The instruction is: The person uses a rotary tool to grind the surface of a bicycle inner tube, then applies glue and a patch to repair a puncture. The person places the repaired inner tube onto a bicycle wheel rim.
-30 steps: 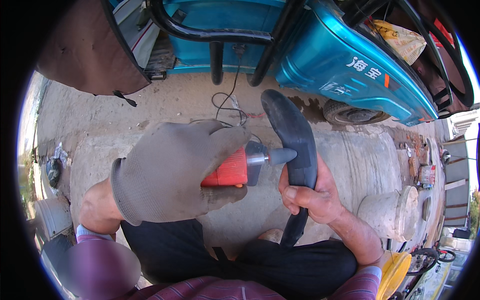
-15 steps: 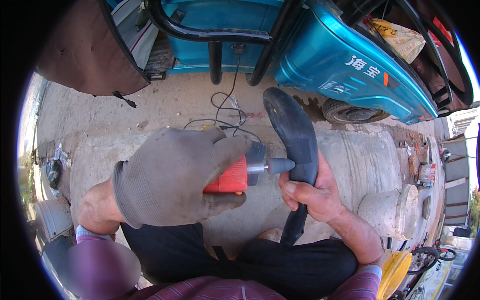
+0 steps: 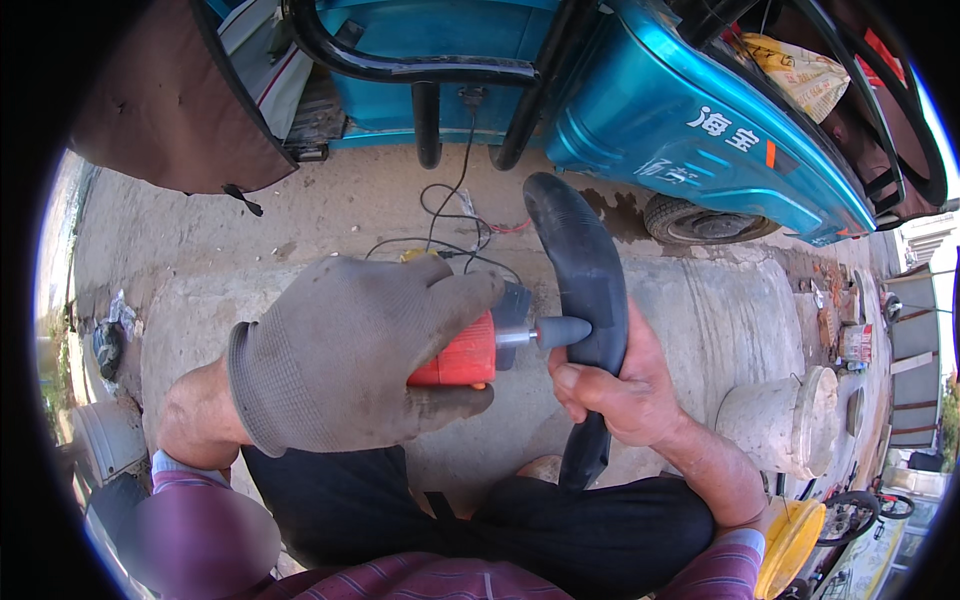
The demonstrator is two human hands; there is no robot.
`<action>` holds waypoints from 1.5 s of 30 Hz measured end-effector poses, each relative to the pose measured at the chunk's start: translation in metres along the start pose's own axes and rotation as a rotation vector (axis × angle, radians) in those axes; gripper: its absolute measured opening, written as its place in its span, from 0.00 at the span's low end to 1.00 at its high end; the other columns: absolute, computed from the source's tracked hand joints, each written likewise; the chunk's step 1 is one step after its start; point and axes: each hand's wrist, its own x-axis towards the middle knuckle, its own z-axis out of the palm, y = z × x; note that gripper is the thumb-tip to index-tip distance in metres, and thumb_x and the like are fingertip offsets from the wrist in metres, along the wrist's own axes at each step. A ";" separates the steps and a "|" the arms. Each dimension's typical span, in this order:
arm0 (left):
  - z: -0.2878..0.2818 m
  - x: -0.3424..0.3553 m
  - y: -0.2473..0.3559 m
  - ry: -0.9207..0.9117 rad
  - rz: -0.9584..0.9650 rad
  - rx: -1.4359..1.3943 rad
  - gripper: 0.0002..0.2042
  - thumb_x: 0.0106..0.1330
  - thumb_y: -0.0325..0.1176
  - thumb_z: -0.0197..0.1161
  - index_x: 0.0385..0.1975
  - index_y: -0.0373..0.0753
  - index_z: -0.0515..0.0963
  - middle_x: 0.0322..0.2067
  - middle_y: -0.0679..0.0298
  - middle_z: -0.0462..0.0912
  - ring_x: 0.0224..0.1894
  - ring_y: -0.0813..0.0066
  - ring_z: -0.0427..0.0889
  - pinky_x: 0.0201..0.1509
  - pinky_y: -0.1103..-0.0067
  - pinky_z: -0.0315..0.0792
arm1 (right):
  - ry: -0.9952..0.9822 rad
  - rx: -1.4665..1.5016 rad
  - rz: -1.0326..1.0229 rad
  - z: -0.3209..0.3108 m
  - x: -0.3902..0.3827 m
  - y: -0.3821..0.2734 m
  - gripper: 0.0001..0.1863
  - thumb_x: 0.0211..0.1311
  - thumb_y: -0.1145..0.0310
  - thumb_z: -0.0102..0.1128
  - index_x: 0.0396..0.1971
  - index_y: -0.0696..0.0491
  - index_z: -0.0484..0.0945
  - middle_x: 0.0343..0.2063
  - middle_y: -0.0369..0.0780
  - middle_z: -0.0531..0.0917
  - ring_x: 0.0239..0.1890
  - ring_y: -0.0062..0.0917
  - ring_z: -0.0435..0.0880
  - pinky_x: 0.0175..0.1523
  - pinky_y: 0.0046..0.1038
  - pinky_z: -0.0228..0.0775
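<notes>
My left hand (image 3: pixel 360 355), in a grey work glove, is wrapped round a red electric grinder (image 3: pixel 462 355). A grey cone-shaped grinding bit (image 3: pixel 563 331) points right from its metal neck, its tip at the wall of a black rubber inner tube (image 3: pixel 590 270). My bare right hand (image 3: pixel 632 385) grips that tube from the right, thumb in front, fingers partly hidden behind it. The tube stands upright and curved, its lower end hanging over my lap. The glove hides most of the grinder's body.
A blue three-wheeled vehicle (image 3: pixel 690 130) with black bars (image 3: pixel 430 68) stands ahead. A dark cable (image 3: pixel 470 150) lies looped on the concrete. A white bucket (image 3: pixel 765 425) and a yellow bucket (image 3: pixel 790 550) stand at right; another pale bucket (image 3: pixel 108 440) is at left.
My right hand has turned the inner tube and shifted it slightly left, so its rounded outer wall faces the bit more. The left hand and grinder have hardly moved.
</notes>
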 end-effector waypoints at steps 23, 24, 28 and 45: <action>-0.001 0.001 0.001 -0.014 -0.020 -0.005 0.31 0.54 0.47 0.75 0.56 0.39 0.76 0.34 0.54 0.83 0.35 0.52 0.86 0.37 0.63 0.79 | 0.020 0.008 0.014 0.000 0.000 -0.001 0.31 0.58 0.84 0.58 0.61 0.52 0.60 0.32 0.42 0.78 0.23 0.22 0.77 0.27 0.26 0.70; -0.001 0.001 0.000 0.001 -0.010 0.001 0.31 0.54 0.47 0.75 0.56 0.39 0.75 0.34 0.54 0.83 0.35 0.52 0.86 0.37 0.63 0.79 | 0.008 0.021 0.004 -0.001 0.000 -0.002 0.32 0.58 0.84 0.58 0.62 0.52 0.60 0.32 0.42 0.78 0.23 0.22 0.77 0.27 0.26 0.71; -0.001 -0.001 0.000 -0.007 -0.015 0.015 0.32 0.54 0.47 0.76 0.57 0.38 0.75 0.35 0.53 0.83 0.35 0.52 0.86 0.37 0.63 0.79 | 0.001 0.016 -0.007 0.000 0.000 -0.001 0.36 0.58 0.84 0.55 0.67 0.53 0.58 0.31 0.38 0.78 0.23 0.18 0.76 0.27 0.24 0.70; 0.000 0.003 0.003 -0.018 -0.003 -0.016 0.29 0.55 0.47 0.75 0.53 0.38 0.76 0.33 0.56 0.83 0.34 0.54 0.86 0.35 0.64 0.79 | 0.010 -0.074 0.065 0.006 -0.001 -0.001 0.26 0.58 0.87 0.56 0.55 0.52 0.64 0.33 0.42 0.78 0.25 0.21 0.78 0.28 0.26 0.70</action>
